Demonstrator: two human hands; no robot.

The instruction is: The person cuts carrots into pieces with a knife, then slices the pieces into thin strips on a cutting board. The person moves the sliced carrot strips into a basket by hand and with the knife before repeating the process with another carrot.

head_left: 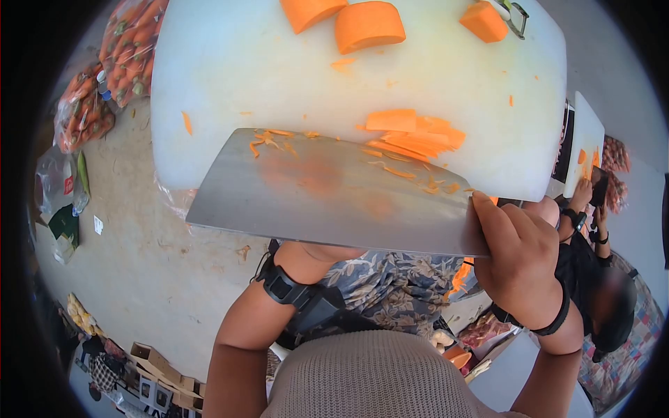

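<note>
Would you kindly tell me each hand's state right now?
Left hand: mostly hidden behind the cleaver; its grip cannot be told.
Right hand: closed, holding the cleaver.

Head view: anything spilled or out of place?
Minor mess: carrot shreds cling to the cleaver in the right hand, and orange strips show past the near edge of the board; whether spilled or caught in something, I can't tell.

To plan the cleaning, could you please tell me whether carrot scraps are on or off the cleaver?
On: orange scraps show on the cleaver, along its far edge.
</note>
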